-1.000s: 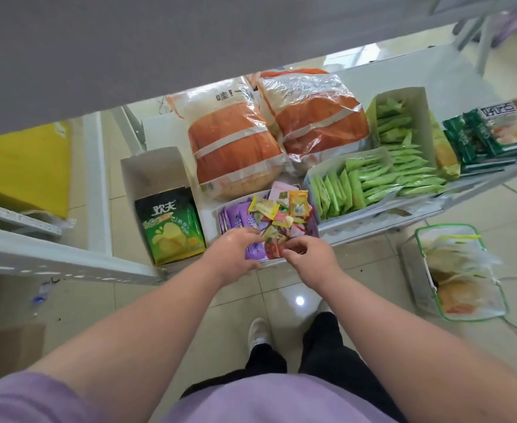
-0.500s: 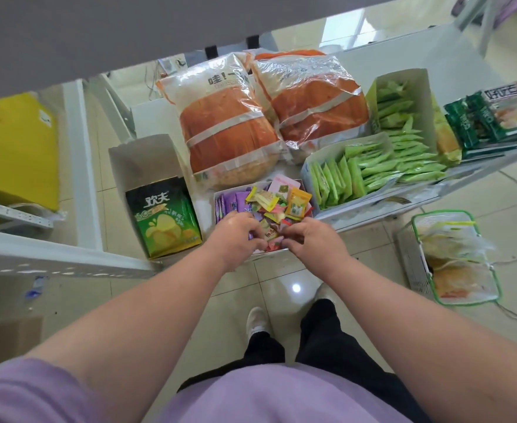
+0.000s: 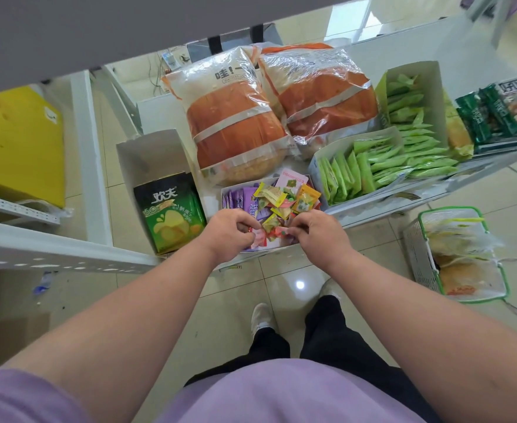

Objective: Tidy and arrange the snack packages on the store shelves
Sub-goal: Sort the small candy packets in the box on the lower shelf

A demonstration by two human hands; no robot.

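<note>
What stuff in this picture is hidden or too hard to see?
Head view, a few things:
- The front of the candy box: both hands cover it, the left hand and the right hand.
- What the curled fingers pinch: too small to name.
- The basket on the floor: crinkled plastic blurs its contents.
- The dark green packets: cut off by the right edge.
- The upper shelf's goods: only its underside shows.

A white shelf (image 3: 171, 112) is loaded with two orange bags (image 3: 238, 123), a chip box (image 3: 171, 209), a candy tray (image 3: 235, 190) and green-sachet boxes (image 3: 373, 166) (a basket (image 3: 415, 254) is left on the floor (image 3: 281, 276)).
</note>
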